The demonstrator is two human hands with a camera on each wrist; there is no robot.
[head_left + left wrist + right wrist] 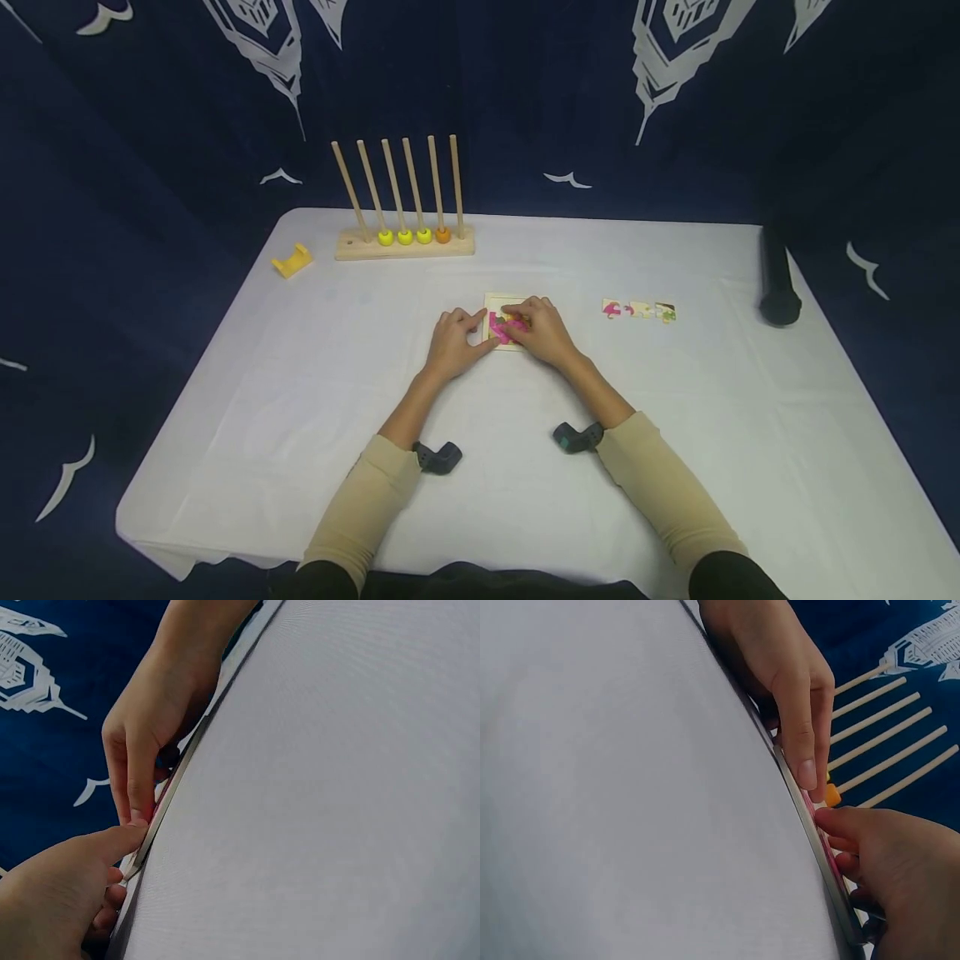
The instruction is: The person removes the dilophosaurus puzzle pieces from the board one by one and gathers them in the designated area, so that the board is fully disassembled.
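In the head view a small jigsaw puzzle board (pixel 491 300) with a pale frame and pink picture pieces lies mid-table. My left hand (pixel 453 343) holds its left side, thumb by the near corner and index finger at the left edge. From the right, my right hand (pixel 546 335) reaches over the board, thumb and index finger on a puzzle piece (pixel 496 327) area that they partly hide. Both wrist views show the board's edge from low down, with the fingertips of both hands close together on it. A short row of loose puzzle pieces (pixel 640 309) lies to the right.
Behind, at the left, stands a wooden peg rack (pixel 352 248) with upright rods and several yellow and orange beads. A yellow bracket-shaped piece (pixel 292 261) lies left of it. A black cylindrical object (pixel 778 292) is at the right edge of the white table (pixel 262 433).
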